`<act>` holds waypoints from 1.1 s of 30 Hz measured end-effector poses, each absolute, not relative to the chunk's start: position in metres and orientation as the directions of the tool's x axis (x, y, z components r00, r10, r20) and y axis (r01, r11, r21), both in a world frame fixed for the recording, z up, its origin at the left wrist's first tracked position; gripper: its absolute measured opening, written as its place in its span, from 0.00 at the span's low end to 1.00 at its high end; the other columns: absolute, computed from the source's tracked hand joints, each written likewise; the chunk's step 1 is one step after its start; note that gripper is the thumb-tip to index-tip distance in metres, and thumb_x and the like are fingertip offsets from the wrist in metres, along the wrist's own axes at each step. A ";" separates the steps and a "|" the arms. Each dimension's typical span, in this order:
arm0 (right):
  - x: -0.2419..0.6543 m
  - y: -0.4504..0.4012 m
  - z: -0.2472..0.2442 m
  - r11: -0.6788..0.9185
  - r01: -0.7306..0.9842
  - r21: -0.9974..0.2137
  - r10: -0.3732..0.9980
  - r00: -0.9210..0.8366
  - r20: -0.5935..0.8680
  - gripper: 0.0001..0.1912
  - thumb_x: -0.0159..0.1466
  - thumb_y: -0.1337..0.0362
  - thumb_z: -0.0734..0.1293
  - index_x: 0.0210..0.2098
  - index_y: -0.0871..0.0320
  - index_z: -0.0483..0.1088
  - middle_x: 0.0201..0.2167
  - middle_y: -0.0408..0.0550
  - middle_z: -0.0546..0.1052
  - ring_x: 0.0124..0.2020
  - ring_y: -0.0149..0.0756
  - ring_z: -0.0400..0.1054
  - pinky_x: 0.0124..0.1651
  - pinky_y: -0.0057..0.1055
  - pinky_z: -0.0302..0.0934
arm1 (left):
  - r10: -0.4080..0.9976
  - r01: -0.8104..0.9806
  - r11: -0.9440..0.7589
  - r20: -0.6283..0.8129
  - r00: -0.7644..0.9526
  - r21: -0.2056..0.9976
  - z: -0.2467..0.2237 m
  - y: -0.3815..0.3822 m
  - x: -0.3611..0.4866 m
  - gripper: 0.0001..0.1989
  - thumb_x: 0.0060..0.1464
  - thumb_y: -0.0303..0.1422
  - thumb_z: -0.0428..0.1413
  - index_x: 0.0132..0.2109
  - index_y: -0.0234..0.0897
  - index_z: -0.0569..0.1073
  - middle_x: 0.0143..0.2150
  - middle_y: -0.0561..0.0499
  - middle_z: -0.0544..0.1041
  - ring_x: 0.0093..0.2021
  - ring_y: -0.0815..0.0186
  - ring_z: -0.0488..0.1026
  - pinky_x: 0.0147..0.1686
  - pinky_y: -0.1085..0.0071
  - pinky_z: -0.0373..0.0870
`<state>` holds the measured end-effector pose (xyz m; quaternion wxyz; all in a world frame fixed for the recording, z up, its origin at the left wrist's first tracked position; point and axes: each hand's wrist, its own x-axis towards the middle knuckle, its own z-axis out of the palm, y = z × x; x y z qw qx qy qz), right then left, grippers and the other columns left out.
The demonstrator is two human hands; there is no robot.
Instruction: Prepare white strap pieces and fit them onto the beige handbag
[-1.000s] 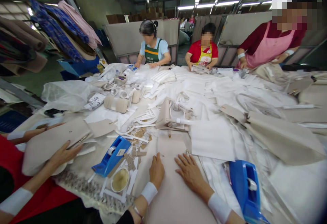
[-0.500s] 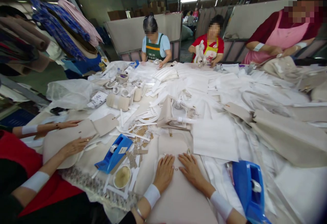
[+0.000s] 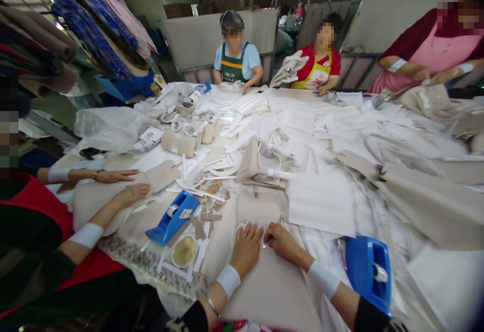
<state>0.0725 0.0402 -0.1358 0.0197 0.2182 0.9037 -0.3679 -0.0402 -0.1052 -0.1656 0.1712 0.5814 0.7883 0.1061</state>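
My left hand [image 3: 245, 249] lies flat with spread fingers on a pale beige leather bag panel [image 3: 268, 291]. My right hand [image 3: 279, 239] rests on the same panel with its fingers bent, close to my left hand. Neither hand holds anything. A small metal stud [image 3: 263, 245] sits on the panel between my hands. Above my fingertips lies a beige flap [image 3: 259, 209] with a small gold clasp [image 3: 256, 194]. A blue tape dispenser [image 3: 368, 271] stands just right of my right forearm.
A second blue tape dispenser [image 3: 173, 217] and a small round glue dish [image 3: 184, 251] lie left of my hands. A co-worker's hands [image 3: 128, 195] rest on a beige bag at left. White sheets, straps and bag parts cover the wide table.
My right fingers have bent and drawn nearer my left hand. The view has tilted. The co-worker at left has slid both hands right, and the co-worker across has raised a beige bag.
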 end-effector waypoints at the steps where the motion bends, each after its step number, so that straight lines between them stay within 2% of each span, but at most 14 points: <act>1: 0.071 0.039 -0.136 0.635 0.427 -0.644 0.386 -0.897 -0.214 0.14 0.52 0.79 0.62 0.28 0.58 0.76 0.32 0.47 0.75 0.37 0.35 0.69 0.42 0.27 0.60 | 0.953 0.880 0.301 -0.141 -0.267 0.368 -0.166 -0.105 -0.040 0.24 0.65 0.32 0.42 0.67 0.48 0.56 0.68 0.50 0.59 0.69 0.55 0.51 0.65 0.48 0.49; 7: 0.063 0.029 -0.141 0.652 0.554 -0.517 0.465 -0.831 -0.305 0.09 0.55 0.73 0.65 0.28 0.60 0.78 0.34 0.51 0.76 0.37 0.38 0.70 0.41 0.29 0.59 | 0.954 0.873 0.301 -0.120 -0.276 0.383 -0.167 -0.107 -0.039 0.25 0.64 0.31 0.42 0.67 0.48 0.56 0.68 0.50 0.60 0.69 0.55 0.50 0.65 0.47 0.48; 11: 0.058 0.023 -0.143 0.679 0.598 -0.426 0.503 -0.802 -0.323 0.11 0.57 0.74 0.62 0.28 0.60 0.77 0.35 0.54 0.77 0.39 0.42 0.69 0.42 0.32 0.57 | 0.953 0.871 0.304 -0.118 -0.280 0.386 -0.168 -0.107 -0.038 0.24 0.65 0.32 0.42 0.66 0.48 0.56 0.68 0.50 0.60 0.69 0.55 0.51 0.65 0.47 0.49; 17: 0.056 0.010 -0.145 0.696 0.613 -0.374 0.537 -0.790 -0.296 0.16 0.60 0.76 0.58 0.40 0.66 0.75 0.44 0.64 0.74 0.48 0.53 0.65 0.48 0.43 0.55 | 0.953 0.876 0.302 -0.109 -0.282 0.377 -0.168 -0.106 -0.038 0.24 0.65 0.31 0.41 0.66 0.48 0.56 0.67 0.50 0.61 0.69 0.55 0.51 0.64 0.47 0.49; 20: 0.060 0.006 -0.145 0.681 0.596 -0.426 0.527 -0.802 -0.279 0.17 0.59 0.78 0.57 0.41 0.65 0.73 0.47 0.65 0.72 0.50 0.53 0.62 0.50 0.45 0.53 | 0.954 0.879 0.298 -0.099 -0.282 0.371 -0.169 -0.107 -0.037 0.24 0.65 0.32 0.41 0.66 0.48 0.56 0.67 0.50 0.61 0.68 0.55 0.51 0.64 0.47 0.49; 24: 0.068 0.013 -0.143 0.609 0.548 -0.573 0.496 -0.827 -0.264 0.12 0.58 0.76 0.57 0.33 0.61 0.71 0.42 0.58 0.72 0.46 0.47 0.63 0.49 0.43 0.52 | 0.954 0.880 0.299 -0.103 -0.281 0.370 -0.170 -0.107 -0.037 0.23 0.66 0.33 0.41 0.66 0.48 0.57 0.67 0.50 0.61 0.69 0.55 0.51 0.64 0.47 0.50; 28: 0.074 0.028 -0.137 0.453 0.458 -0.765 0.472 -0.851 -0.229 0.06 0.56 0.73 0.58 0.25 0.58 0.63 0.32 0.48 0.70 0.38 0.39 0.63 0.45 0.36 0.55 | 0.952 0.877 0.305 -0.113 -0.283 0.371 -0.166 -0.105 -0.038 0.24 0.66 0.34 0.41 0.67 0.52 0.55 0.68 0.50 0.60 0.68 0.55 0.51 0.64 0.48 0.51; 33: 0.090 0.041 -0.113 0.218 0.307 -0.926 0.516 -0.842 -0.157 0.06 0.59 0.65 0.58 0.26 0.55 0.56 0.26 0.40 0.62 0.30 0.32 0.58 0.36 0.28 0.56 | 0.954 0.893 0.300 -0.114 -0.278 0.335 -0.160 -0.103 -0.038 0.23 0.65 0.37 0.44 0.65 0.59 0.56 0.68 0.52 0.60 0.68 0.54 0.53 0.62 0.47 0.53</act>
